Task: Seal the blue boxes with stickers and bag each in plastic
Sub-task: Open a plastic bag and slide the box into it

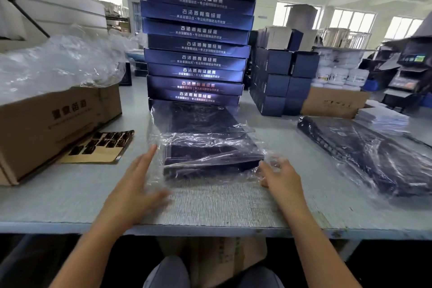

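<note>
Clear, crinkled film is seen around a flat blue box [205, 121], which lies at the middle of the grey table [70, 196], directly in front of a tall stack of blue boxes [196, 37] printed with pale lettering. The plastic bag [161, 145] is loose and wrinkled, and its near end is folded over the box, so that glare hides much of the lid.

The left hand [138, 184] is held flat with the fingers straight and the thumb spread, its fingertips at the bag's left edge. The right hand [280, 177] is curled at the near right corner, where bunched plastic is pinched between fingers and thumb; motion blur softens the detail.

A cardboard carton [53, 128] at the left is filled with a heap of clear bags [58, 61]. A sticker sheet [100, 147] is laid just beside it. At the right, a second carton [334, 103] is topped with white jars [339, 72], and small dark boxes [275, 82] are stacked next to it. Bagged boxes [374, 154] are piled on the table's right side.
</note>
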